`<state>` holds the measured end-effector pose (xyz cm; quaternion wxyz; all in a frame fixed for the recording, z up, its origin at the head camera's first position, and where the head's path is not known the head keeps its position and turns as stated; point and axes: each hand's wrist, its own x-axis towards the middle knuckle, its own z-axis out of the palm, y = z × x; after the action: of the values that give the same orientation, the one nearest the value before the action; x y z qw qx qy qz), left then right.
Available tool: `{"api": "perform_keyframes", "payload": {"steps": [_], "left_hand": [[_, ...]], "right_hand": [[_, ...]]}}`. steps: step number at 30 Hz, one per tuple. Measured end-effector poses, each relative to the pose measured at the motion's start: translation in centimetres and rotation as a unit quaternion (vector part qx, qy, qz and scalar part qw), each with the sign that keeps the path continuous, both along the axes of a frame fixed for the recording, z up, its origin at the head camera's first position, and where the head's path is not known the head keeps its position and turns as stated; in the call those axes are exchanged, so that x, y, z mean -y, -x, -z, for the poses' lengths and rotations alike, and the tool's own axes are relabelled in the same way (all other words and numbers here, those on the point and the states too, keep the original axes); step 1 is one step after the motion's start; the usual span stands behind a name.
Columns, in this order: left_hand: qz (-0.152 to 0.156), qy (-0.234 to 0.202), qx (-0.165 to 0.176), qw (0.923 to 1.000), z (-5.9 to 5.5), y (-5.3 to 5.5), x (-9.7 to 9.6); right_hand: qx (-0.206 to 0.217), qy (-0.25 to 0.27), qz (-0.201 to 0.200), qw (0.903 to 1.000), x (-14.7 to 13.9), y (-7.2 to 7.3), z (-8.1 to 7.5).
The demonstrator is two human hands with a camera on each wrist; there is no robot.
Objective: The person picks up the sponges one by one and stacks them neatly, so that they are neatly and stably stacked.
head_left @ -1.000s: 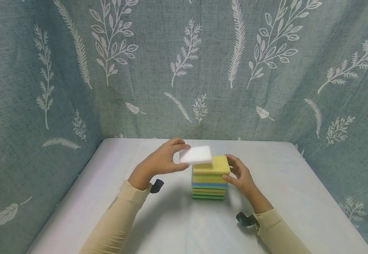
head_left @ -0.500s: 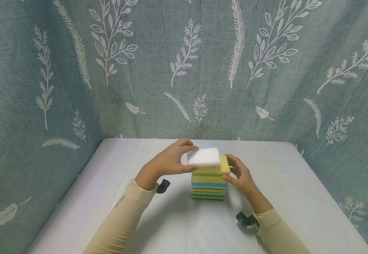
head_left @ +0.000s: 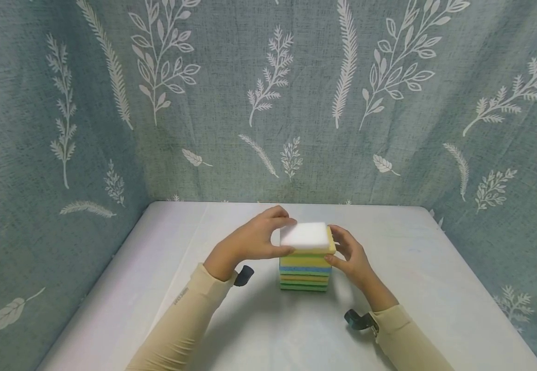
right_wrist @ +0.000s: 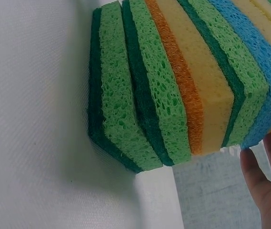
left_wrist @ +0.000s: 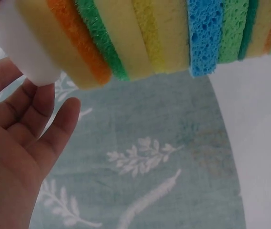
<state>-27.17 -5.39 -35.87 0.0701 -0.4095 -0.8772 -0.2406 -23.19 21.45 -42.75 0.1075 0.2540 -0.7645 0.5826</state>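
In the head view a stack of sponges rises from the table in green, yellow and blue layers, with a yellow sponge at its upper right. My left hand holds a white sponge by its left end, thumb in front and fingers behind. That white sponge lies flat over the top of the stack, its right edge slightly short of the yellow one's. My right hand grips the upper right side of the stack, thumb at the front corner and fingers behind. The left wrist view shows the white sponge against a yellow-and-orange sponge.
The white table spreads around the stack. A patterned blue-green curtain hangs behind and along both sides. Each wrist wears a dark camera mount, such as the right camera mount. In the right wrist view green sponges form the bottom layers.
My left hand has carried the white sponge rightward and down, from over the stack's left part to nearly aligned with its top. My right hand has stayed at the stack's right side.
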Motion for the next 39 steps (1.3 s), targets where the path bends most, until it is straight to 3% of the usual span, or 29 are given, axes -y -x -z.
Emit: {"api": "perform_keyframes", "payload": {"steps": [39], "left_hand": [[-0.005, 0.016, -0.018, 0.9997, 0.38, -0.07, -0.13]], "right_hand": [[-0.020, 0.005, -0.007, 0.9998, -0.18, 0.12, 0.14]]}}
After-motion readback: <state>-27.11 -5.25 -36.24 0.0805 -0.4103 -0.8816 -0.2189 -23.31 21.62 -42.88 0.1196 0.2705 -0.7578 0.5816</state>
